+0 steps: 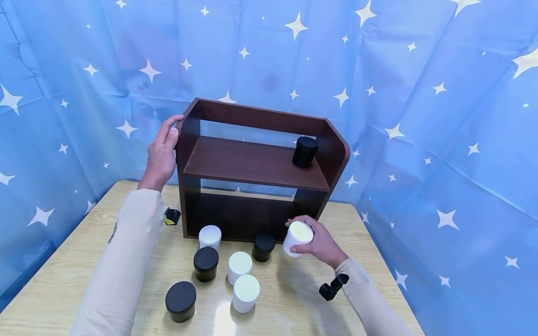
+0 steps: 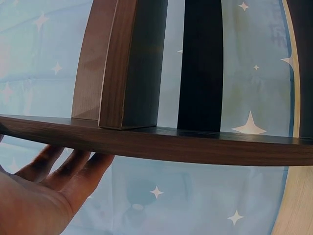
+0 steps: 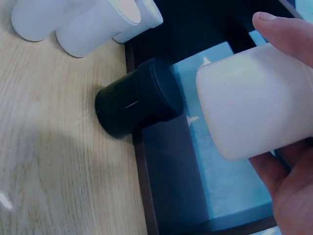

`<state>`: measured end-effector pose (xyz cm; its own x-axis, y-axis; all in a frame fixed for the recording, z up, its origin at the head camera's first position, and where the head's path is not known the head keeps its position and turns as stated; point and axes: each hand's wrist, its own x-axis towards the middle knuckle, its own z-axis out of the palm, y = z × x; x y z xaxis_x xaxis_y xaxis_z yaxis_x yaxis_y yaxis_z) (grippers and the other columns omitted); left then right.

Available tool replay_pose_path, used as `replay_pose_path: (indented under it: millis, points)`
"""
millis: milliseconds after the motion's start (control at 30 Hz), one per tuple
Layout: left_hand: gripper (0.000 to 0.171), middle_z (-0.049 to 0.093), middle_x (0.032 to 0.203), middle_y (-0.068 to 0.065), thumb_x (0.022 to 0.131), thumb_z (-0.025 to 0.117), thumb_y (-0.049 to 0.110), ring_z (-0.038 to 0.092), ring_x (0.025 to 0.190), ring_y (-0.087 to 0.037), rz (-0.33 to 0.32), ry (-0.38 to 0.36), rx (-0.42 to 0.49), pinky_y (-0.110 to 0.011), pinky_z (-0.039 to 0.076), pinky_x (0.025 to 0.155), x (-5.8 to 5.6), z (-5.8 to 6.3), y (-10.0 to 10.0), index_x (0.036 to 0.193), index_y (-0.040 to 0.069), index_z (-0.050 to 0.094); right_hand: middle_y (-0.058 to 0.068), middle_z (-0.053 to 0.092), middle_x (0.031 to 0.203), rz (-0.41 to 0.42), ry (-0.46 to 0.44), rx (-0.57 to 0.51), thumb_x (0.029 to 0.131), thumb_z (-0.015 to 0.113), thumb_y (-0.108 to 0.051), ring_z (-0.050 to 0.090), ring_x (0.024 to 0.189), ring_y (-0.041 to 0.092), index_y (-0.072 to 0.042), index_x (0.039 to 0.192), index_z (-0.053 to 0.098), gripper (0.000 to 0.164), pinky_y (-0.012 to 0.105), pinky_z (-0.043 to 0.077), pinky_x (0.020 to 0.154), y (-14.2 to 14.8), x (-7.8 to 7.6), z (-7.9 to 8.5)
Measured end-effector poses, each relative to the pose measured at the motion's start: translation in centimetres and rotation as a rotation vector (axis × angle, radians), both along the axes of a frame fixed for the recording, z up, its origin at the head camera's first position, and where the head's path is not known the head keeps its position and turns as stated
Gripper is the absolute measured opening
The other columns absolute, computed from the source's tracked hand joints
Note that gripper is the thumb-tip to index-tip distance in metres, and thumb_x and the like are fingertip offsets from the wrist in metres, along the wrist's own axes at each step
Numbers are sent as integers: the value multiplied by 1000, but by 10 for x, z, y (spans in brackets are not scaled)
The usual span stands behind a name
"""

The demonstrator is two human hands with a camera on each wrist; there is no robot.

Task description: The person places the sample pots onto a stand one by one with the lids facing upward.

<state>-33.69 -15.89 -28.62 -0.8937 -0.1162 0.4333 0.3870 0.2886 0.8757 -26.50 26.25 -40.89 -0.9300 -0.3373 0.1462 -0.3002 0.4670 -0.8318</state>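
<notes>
My right hand (image 1: 321, 245) grips a white lidded jar (image 1: 297, 239) between thumb and fingers, raised in front of the lower right part of a dark brown two-tier shelf (image 1: 256, 161). In the right wrist view that white jar (image 3: 254, 100) is close beside a black jar (image 3: 139, 98) standing on the table. Fingers extended, my left hand (image 1: 161, 156) rests against the outer face of the shelf's left side panel; the left wrist view shows its fingertips (image 2: 105, 159) touching the panel. Another black jar (image 1: 305, 151) stands at the right end of the upper shelf board.
On the wooden table (image 1: 143, 298), before the shelf, stand three white jars (image 1: 245, 293) and three black jars (image 1: 180, 301). One white jar (image 1: 209, 235) is right by the shelf's front edge. A blue star-patterned curtain (image 1: 269, 56) hangs behind and on both sides.
</notes>
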Motion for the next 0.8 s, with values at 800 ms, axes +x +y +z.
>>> replay_pose_path:
  millis: [800]
  points:
    - [42,44,152,-10,108,25,51,42,137,-32,7,-7,-6,-64,32,116,0,0,1,148,52,36,6,66,133,-9,9,-3,70,92,-16,58,124,30,-20,125,61,63,46,45,103,1,-1,14]
